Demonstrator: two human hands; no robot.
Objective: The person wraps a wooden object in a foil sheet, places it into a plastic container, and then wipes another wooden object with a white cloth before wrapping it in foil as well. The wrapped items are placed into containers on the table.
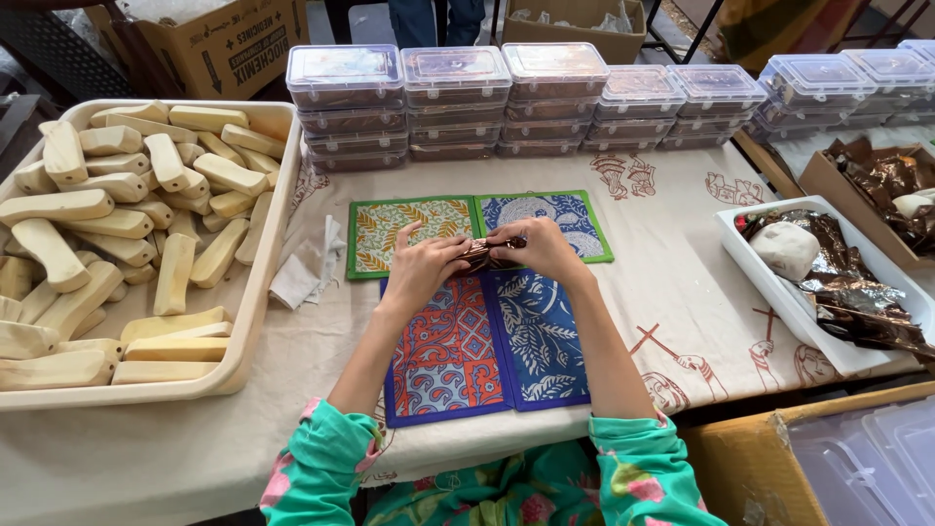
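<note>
My left hand and my right hand meet over the middle of the table, both gripping a small object wrapped in shiny brown foil. Most of that object is hidden by my fingers. Under my hands lie printed fabric mats: a green and yellow mat, a blue and white mat, a red and blue mat and a dark blue leaf-patterned mat. A crumpled white cloth lies just left of the mats.
A cream tray of several pale wooden blocks fills the left side. Stacks of clear lidded plastic boxes line the far edge. On the right a white tray holds brown foil sheets and a white lump. Cardboard boxes stand at the lower right and back.
</note>
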